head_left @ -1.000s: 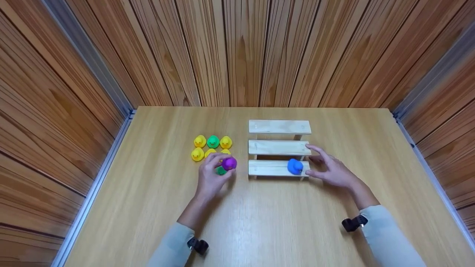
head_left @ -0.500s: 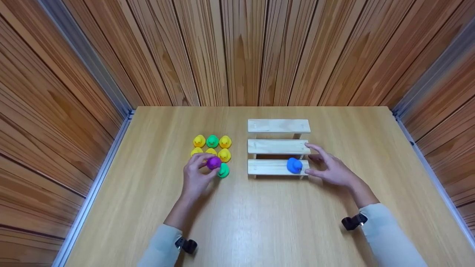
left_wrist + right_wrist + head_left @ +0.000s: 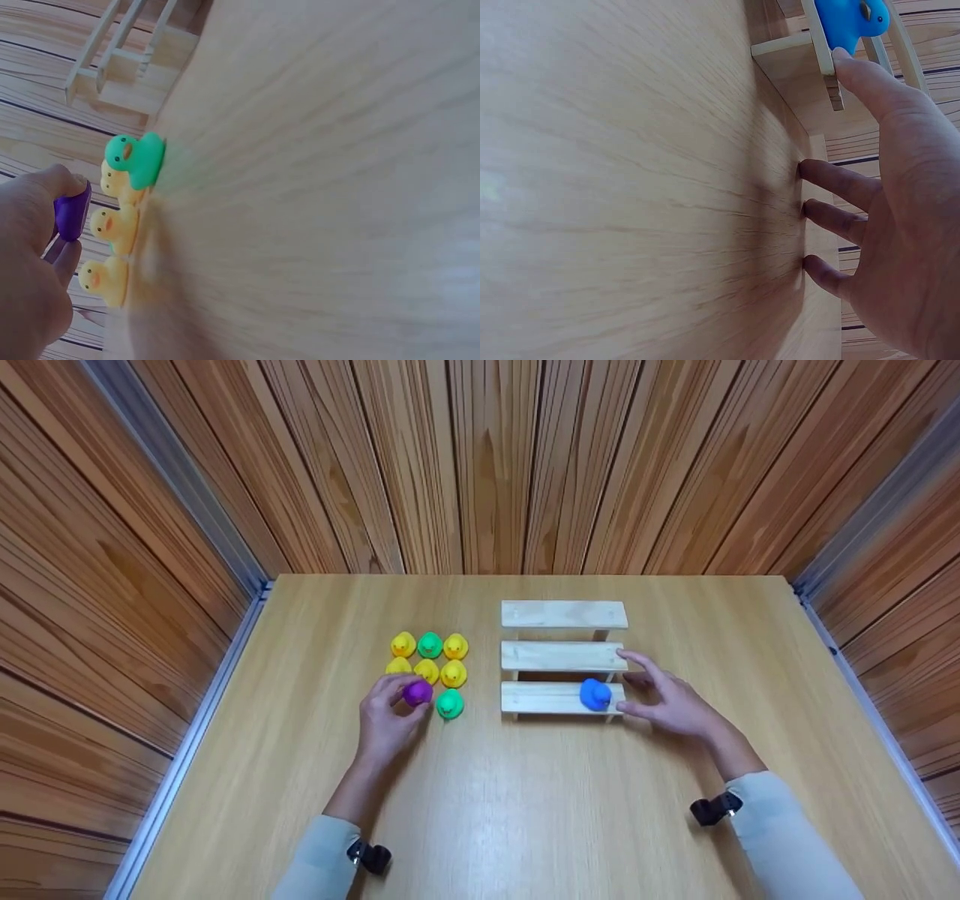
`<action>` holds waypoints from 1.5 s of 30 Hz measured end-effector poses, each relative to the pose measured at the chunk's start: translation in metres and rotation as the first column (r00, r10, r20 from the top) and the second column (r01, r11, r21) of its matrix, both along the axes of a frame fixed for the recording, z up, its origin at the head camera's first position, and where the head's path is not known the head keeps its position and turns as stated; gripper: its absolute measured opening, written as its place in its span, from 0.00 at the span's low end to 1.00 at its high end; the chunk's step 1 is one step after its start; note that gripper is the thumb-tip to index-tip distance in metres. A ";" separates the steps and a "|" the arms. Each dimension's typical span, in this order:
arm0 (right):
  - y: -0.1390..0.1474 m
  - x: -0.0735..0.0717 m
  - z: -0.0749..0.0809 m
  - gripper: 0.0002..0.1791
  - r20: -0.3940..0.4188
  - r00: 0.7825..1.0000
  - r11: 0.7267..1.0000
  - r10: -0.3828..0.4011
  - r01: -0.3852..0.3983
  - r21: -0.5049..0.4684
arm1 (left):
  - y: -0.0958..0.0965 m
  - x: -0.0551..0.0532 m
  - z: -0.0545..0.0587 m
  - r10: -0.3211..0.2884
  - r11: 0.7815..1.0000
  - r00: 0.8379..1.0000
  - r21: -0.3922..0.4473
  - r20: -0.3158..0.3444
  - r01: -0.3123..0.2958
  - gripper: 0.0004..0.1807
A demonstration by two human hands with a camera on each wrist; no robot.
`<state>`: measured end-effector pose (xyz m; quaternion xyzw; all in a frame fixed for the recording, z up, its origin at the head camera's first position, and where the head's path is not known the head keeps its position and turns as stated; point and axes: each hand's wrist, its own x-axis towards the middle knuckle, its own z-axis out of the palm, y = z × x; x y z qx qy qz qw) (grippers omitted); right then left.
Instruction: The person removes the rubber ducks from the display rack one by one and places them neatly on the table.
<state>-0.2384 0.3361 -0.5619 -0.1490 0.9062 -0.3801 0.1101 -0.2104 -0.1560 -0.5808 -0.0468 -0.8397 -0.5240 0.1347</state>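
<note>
My left hand (image 3: pixel 384 724) pinches a purple rubber duck (image 3: pixel 417 693) between thumb and fingers, just left of a green rubber duck (image 3: pixel 450 704) in the head view. In the left wrist view the purple duck's flat base faces the table, held above it. My right hand (image 3: pixel 675 706) is spread at the right end of a three-step wooden stand (image 3: pixel 540 657). Its thumb touches the lowest step's end and its index fingertip the middle step; the other fingertips reach down to the table in the right wrist view. A blue rubber duck (image 3: pixel 595 694) sits at the lowest step's right end.
Behind the purple duck stand yellow rubber ducks (image 3: pixel 454 674) and another green duck (image 3: pixel 430 645), in two rows. Wooden plank walls (image 3: pixel 495 472) enclose the table (image 3: pixel 525 795) at the back and sides.
My left hand has carried the purple duck left and lower, from in front of the nearest green duck to beside it, uncovering that duck. The right hand has stayed at the stand.
</note>
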 end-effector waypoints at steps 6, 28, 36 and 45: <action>0.000 0.000 0.000 0.52 -0.006 1.000 1.000 0.002 -0.002 -0.012 | -0.003 -0.001 -0.007 0.006 1.000 1.000 -0.019 0.006 -0.006 0.23; 0.000 0.001 0.000 0.51 -0.006 1.000 1.000 0.007 -0.007 0.000 | -0.007 -0.001 -0.021 0.000 0.996 0.996 -0.094 0.086 0.008 0.20; -0.001 0.001 -0.001 0.52 0.004 1.000 1.000 0.000 0.000 -0.003 | -0.005 -0.002 -0.024 0.002 0.994 0.999 -0.109 0.043 0.003 0.20; 0.000 0.001 0.000 0.52 0.006 1.000 1.000 -0.003 0.003 0.011 | -0.003 -0.001 -0.023 0.002 0.997 0.998 -0.080 0.069 0.004 0.20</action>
